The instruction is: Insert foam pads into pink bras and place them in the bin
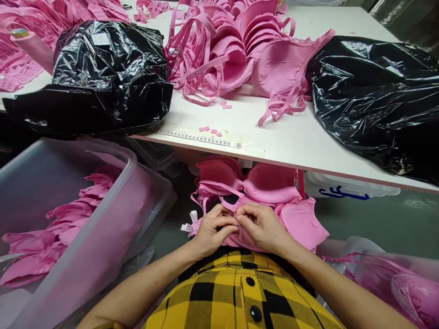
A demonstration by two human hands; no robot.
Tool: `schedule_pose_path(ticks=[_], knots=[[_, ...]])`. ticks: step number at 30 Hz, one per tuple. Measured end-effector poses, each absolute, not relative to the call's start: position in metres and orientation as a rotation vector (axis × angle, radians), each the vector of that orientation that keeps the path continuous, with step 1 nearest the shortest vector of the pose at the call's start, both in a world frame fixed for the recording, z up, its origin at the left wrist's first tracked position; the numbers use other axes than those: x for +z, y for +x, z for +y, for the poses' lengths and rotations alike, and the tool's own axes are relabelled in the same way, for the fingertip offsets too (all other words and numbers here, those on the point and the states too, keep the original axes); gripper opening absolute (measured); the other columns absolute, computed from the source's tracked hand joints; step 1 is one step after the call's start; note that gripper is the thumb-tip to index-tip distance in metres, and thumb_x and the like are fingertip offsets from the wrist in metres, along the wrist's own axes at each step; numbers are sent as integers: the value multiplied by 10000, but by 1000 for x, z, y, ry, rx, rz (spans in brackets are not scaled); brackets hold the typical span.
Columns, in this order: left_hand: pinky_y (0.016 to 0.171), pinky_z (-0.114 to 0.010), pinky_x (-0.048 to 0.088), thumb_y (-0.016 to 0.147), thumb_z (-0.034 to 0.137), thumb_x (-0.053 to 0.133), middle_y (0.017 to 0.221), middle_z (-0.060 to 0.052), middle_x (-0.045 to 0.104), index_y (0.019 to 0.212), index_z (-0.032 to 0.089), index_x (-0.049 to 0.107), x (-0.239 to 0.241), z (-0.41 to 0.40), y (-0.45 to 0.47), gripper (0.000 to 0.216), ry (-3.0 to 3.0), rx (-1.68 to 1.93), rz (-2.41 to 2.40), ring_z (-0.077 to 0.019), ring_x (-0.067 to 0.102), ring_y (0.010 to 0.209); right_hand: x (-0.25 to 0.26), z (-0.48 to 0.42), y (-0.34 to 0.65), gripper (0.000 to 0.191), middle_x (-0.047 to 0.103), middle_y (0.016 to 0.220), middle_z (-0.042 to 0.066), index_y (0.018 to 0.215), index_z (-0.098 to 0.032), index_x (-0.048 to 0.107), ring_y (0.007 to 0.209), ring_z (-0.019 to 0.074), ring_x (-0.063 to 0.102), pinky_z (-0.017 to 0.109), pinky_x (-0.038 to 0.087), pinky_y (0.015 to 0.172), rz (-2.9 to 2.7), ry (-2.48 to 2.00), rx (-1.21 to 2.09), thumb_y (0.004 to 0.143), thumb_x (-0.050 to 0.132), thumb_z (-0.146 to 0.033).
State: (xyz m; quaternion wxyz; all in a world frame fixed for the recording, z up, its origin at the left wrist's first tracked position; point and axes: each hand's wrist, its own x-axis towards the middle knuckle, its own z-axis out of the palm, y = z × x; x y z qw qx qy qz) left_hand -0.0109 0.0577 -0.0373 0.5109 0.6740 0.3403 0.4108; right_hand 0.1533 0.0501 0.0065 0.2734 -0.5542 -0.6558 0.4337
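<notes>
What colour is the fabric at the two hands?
The fabric is pink; head view.

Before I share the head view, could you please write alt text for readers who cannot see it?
A person's left hand and right hand pinch pink fabric before a white table, where pink padded bras lie between mounds of shiny black plastic; a translucent plastic bin stands at left.

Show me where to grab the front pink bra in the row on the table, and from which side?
Probably pinch the raised upper edge of its cup, coming from the person's side of the table. The cup's hollow faces that way, while other cups are stacked behind and a black bag sits close at its right.
</notes>
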Motion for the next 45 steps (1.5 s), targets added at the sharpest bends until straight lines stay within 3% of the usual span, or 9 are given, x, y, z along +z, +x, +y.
schedule_pose_path(ticks=[3, 8, 11, 14, 21, 28, 35, 39, 45], knots=[[750, -258, 495, 803, 212, 634, 890, -67, 644, 826, 200, 743, -42, 58, -15, 112, 1576, 858, 782, -164, 613, 846, 6, 46, 155, 218, 601, 648, 17, 637, -177, 555, 610, 152, 525, 259, 381, 584, -1715, -1481, 1239, 822, 475, -260], [585, -207, 442, 761, 176, 660, 637, -14, 637, 711, 187, 717, -42, 57, -15, 77, 1631, 954, 825, -111, 573, 602, 19, 43, 150, 220, 566, 628, 5, 629, -177, 519, 587, 133, 502, 239, 353, 560, -1800, -1416, 1098, 834, 452, -214], [581, -204, 419, 716, 143, 671, 648, -1, 615, 720, 170, 667, -31, 57, -12, 27, 1599, 1000, 935, -104, 545, 602, 31, 45, 152, 221, 553, 621, 1, 633, -179, 506, 581, 129, 493, 231, 339, 545, -1853, -1376, 1051, 847, 449, -191], [631, -214, 436, 683, 147, 675, 736, 0, 604, 816, 155, 598, -19, 58, -8, 153, 1338, 892, 941, -118, 555, 681, 36, 45, 155, 224, 554, 621, 1, 627, -179, 494, 589, 128, 494, 227, 348, 552, -1870, -1331, 1074, 849, 462, -171], [529, -205, 329, 623, 191, 642, 586, 58, 432, 637, 155, 489, -15, 59, 8, 157, 1096, 752, 932, -77, 363, 552, 49, 38, 140, 184, 571, 678, 0, 695, -183, 533, 624, 125, 513, 222, 370, 574, -2141, -1089, 1147, 845, 473, -95], [635, -233, 404, 575, 172, 721, 662, 15, 561, 701, 133, 581, -26, 69, -6, 193, 887, 774, 941, -115, 500, 639, 48, 30, 169, 187, 584, 685, 20, 748, -205, 547, 608, 148, 531, 252, 411, 551, -2034, -1263, 873, 902, 454, -151], [805, -302, 450, 545, 170, 767, 831, -46, 670, 840, 120, 662, -33, 72, -2, 317, 536, 743, 805, -187, 616, 812, -8, 9, 163, 172, 609, 922, 106, 1044, -184, 544, 781, 241, 595, 338, 487, 624, -2133, -1453, 487, 883, 484, -170], [688, -292, 474, 559, 165, 752, 770, -32, 659, 886, 135, 640, -26, 73, 2, 346, 435, 670, 871, -157, 613, 690, -14, 14, 157, 134, 593, 813, 69, 922, -178, 543, 714, 202, 577, 311, 480, 613, -2073, -1380, 472, 887, 442, -96], [542, -248, 463, 441, 29, 652, 593, 22, 587, 740, 121, 601, -17, 70, -7, 317, 393, 569, 921, -99, 528, 507, -15, 13, 159, 182, 597, 827, 68, 910, -181, 581, 761, 194, 568, 294, 480, 657, -2109, -1340, 447, 886, 437, -72]])
